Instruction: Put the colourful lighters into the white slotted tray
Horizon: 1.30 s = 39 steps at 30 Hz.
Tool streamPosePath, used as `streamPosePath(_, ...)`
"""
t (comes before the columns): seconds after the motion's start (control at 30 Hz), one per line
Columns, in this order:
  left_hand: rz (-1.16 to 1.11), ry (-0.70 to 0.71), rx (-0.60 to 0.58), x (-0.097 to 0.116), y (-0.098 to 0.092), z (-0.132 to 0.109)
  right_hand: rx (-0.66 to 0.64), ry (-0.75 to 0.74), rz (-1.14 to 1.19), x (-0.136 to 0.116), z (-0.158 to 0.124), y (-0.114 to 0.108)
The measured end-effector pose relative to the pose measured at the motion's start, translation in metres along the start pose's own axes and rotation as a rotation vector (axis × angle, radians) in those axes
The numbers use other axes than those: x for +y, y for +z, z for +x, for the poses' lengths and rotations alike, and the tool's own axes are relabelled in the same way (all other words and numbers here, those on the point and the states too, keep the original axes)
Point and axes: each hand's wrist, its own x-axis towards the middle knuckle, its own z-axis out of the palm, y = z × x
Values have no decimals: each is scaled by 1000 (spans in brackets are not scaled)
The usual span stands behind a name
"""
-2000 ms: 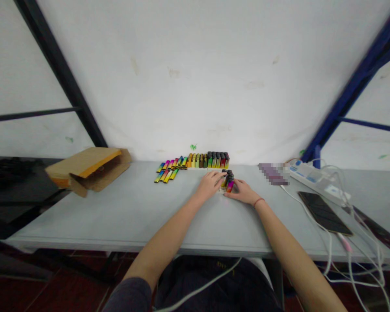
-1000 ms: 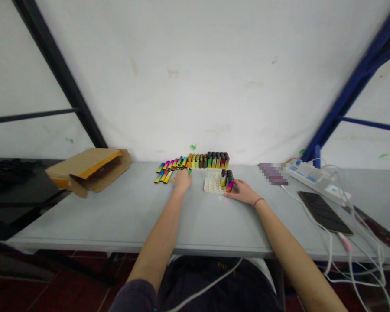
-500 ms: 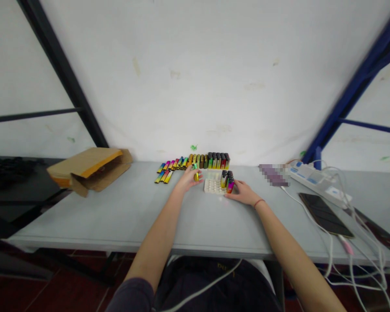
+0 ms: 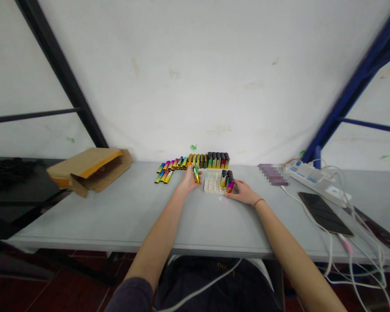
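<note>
Left hand (image 4: 189, 181): fingers closed on one rainbow-finish disposable lighter (image 4: 196, 174), held upright and clear of the tabletop (image 4: 123, 221). Right hand (image 4: 242, 192): fingers open, resting against a cluster of upright lighters (image 4: 226, 181), seemingly steadying it. The cluster stands on a white dimpled tray (image 4: 213, 186), just beyond those fingers. Past the left fingers lie rows of lighters (image 4: 172, 164), apparently sorted by colour.
</note>
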Motion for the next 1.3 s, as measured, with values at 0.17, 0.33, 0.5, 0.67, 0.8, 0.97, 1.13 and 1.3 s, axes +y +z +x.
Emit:
streamPosePath(0.17, 4, 21, 18, -2, 2, 1, -5, 4, 0, -1, 0, -1)
streamPosePath(0.33, -21, 105, 32, -7, 2, 3, -6, -8, -13, -1, 0, -1)
streamPosePath(0.5, -74, 152, 52, -9, 7, 2, -9, -12, -11, 0, 0, 0)
streamPosePath(0.67, -113, 188, 57, -13, 10, 4, 10, -11, -2, 1, 0, 1)
streamPosePath(0.8, -156, 180, 94, -12, 11, 4, -6, -8, -8, 0, 0, 0)
streamPosePath(0.97, -211, 133, 20, -10, 12, -3, -10, -9, -15, 0, 0, 0)
streamPosePath(1.13, -160, 141, 0, -10, 9, -9, -11, -12, -22, 1, 1, 2)
streamPosePath(1.3, -154, 126, -68, -7, 7, -6, -1, -7, -12, 1, 1, 2)
